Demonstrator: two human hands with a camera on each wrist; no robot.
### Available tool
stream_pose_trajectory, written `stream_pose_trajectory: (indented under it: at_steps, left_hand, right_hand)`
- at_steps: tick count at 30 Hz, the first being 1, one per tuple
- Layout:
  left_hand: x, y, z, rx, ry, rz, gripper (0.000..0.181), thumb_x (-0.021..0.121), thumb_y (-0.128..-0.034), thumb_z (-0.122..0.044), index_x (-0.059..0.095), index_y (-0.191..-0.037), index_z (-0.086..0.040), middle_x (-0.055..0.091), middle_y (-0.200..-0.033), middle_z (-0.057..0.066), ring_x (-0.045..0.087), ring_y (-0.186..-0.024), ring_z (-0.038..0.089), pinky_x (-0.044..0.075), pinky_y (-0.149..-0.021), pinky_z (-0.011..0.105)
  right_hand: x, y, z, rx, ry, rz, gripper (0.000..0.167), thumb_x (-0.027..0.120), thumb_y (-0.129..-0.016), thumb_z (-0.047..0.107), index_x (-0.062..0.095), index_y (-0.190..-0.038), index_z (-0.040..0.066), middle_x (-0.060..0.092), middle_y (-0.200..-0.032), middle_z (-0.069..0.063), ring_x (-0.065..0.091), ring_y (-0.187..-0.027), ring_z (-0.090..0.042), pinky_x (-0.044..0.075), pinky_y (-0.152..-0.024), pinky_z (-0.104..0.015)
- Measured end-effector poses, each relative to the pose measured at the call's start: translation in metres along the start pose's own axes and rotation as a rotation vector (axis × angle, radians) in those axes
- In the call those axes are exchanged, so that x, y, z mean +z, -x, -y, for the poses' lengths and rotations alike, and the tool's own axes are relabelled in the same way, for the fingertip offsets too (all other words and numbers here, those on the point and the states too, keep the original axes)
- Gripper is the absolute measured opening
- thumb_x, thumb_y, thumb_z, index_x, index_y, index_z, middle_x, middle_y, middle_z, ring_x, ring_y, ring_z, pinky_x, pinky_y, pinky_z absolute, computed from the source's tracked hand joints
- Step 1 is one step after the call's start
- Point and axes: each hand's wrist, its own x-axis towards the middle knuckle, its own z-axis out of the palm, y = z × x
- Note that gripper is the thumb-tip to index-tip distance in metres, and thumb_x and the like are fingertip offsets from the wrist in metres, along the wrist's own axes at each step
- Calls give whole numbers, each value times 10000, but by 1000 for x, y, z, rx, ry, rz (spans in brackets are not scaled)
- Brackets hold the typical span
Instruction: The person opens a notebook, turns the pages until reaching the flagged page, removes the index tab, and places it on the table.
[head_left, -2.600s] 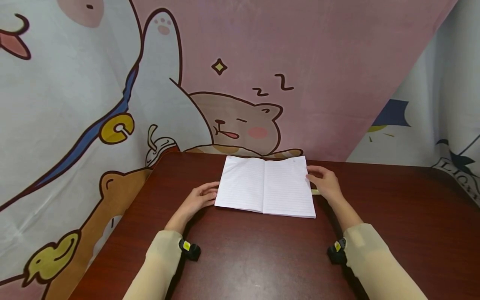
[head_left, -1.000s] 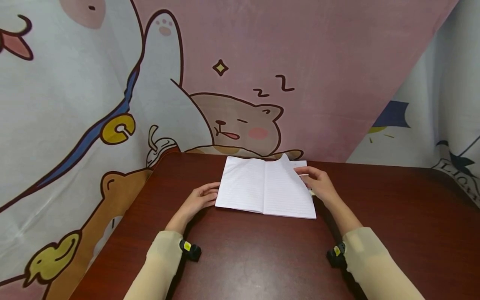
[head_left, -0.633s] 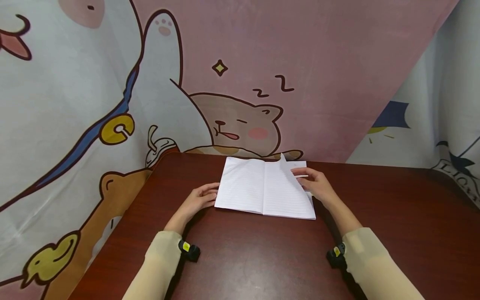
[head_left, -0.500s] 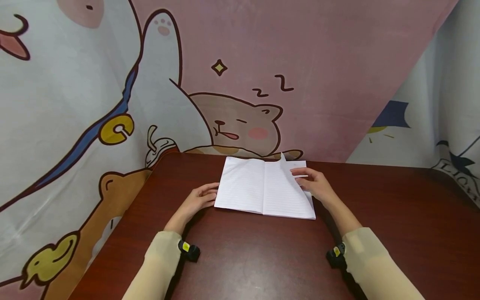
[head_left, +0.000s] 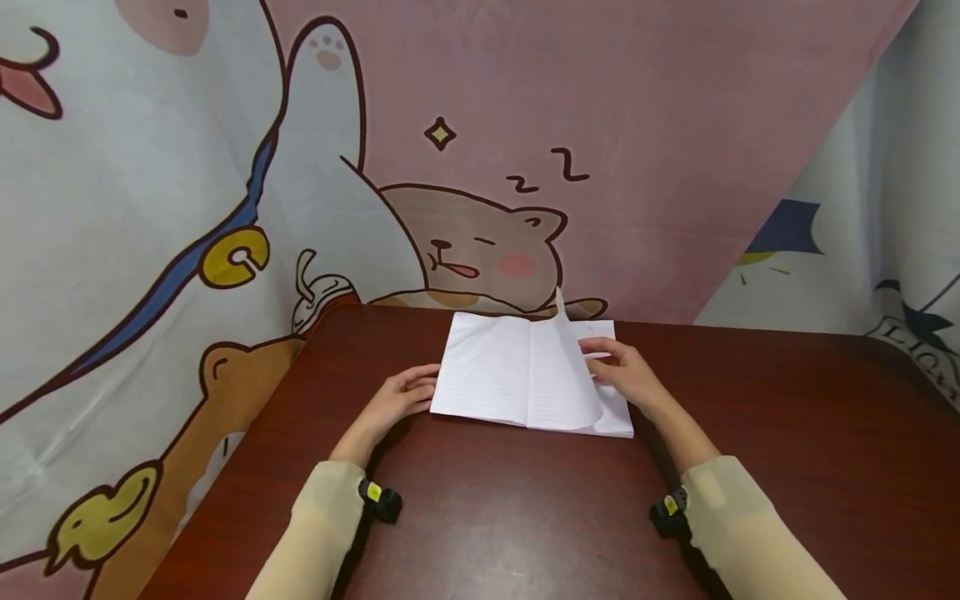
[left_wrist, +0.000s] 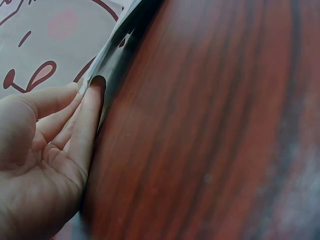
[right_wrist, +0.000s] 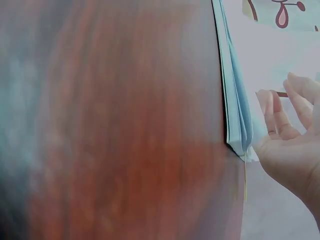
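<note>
A lined notebook (head_left: pixel 487 367) lies spread on the table, its white pages facing up. At its left edge, my left hand (head_left: pixel 397 396) pinches the sheets and cover; the left wrist view shows the thumb (left_wrist: pixel 60 97) on one side and a finger on the other. One right-hand page (head_left: pixel 566 387) stands partly lifted, its top corner curling up. Behind that page's free edge, my right hand (head_left: pixel 626 373) touches it with its fingertips. In the right wrist view, the fingers (right_wrist: pixel 282 122) and thumb stand apart, and the page's glare blurs the contact.
The dark red-brown table (head_left: pixel 495 517) extends in front of the notebook and to both sides. A cloth wall with cartoon animals (head_left: pixel 480 242) rises right behind the table's far edge. A thin yellow ribbon (right_wrist: pixel 245 182) hangs from the notebook. Black wrist cameras (head_left: pixel 382 502) sit at both cuffs.
The right hand has shifted left from the notebook's right edge, lifting a page and bending it toward the spine. More of the sheet beneath shows. The left hand has stayed in place.
</note>
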Motion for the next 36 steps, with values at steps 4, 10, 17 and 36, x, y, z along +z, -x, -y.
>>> stream_pose_trajectory:
  at_steps: [4, 10, 17, 36]
  left_hand:
    - [-2, 0, 0, 6, -12, 3, 463, 553, -1014, -86, 479, -1471, -65, 565, -1389, 251, 654, -1079, 139, 568, -882, 246]
    - [-2, -1, 2, -3, -18, -1, 459, 548, -1016, -83, 480, -1469, -63, 564, -1390, 251, 653, -1082, 143, 567, -888, 250]
    - [-1, -1, 1, -6, -15, -5, 455, 546, -1016, -77, 484, -1467, -65, 579, -1375, 238, 654, -1071, 136, 569, -878, 249]
    - [-1, -1, 1, -9, -12, -3, 458, 542, -1016, -67, 480, -1470, -67, 566, -1383, 249, 649, -1058, 125, 565, -870, 231]
  right_hand:
    - [4, -1, -1, -22, -1, 9, 447, 555, -944, -18, 467, -1358, -163, 545, -1247, -373, 609, -825, 34, 540, -716, -201]
    - [10, -1, -1, -53, 1, -6, 457, 542, -928, -35, 468, -1363, -152, 580, -1205, -341, 599, -852, 31, 524, -740, -189]
    - [16, -4, 4, -84, 10, -37, 462, 533, -957, 4, 455, -1400, -98, 536, -1312, -325, 592, -928, 42, 512, -781, -171]
    - [37, -11, 13, -123, -65, 42, 452, 555, -992, 22, 463, -1428, -57, 504, -1399, -322, 625, -1129, -291, 561, -889, -247]
